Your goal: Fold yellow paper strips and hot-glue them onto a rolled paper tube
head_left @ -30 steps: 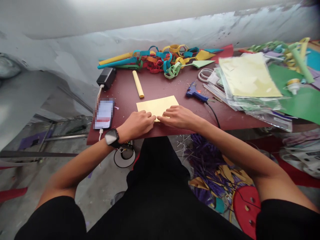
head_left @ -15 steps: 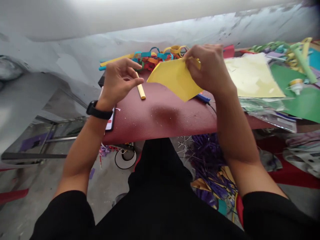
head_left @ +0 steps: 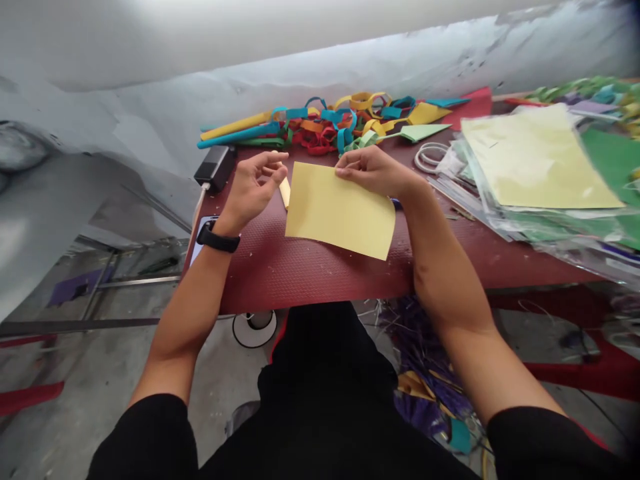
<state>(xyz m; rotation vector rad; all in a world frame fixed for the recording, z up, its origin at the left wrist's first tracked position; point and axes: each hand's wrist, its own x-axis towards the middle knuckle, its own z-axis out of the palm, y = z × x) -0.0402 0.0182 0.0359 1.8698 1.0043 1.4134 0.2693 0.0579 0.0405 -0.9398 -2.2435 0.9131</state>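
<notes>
A pale yellow sheet of paper (head_left: pixel 340 210) hangs over the dark red table (head_left: pixel 310 273). My right hand (head_left: pixel 373 172) pinches its far top edge and holds it up. Just left of the sheet, my left hand (head_left: pixel 255 183) hovers with fingers loosely curled and apart, holding nothing; a black watch is on that wrist. A small rolled yellow paper tube (head_left: pixel 285 191) lies on the table between my left hand and the sheet, partly hidden.
A pile of coloured paper chains and rolled tubes (head_left: pixel 330 123) lies at the table's far edge. Plastic sleeves of coloured paper (head_left: pixel 540 167) are stacked on the right. A black power adapter (head_left: pixel 214 167) and a phone sit at the left edge. Paper scraps litter the floor below.
The sheet lay flat under both hands, then my right hand lifted it. Now it is lower and flatter, nearer the table, and my left hand has let go.
</notes>
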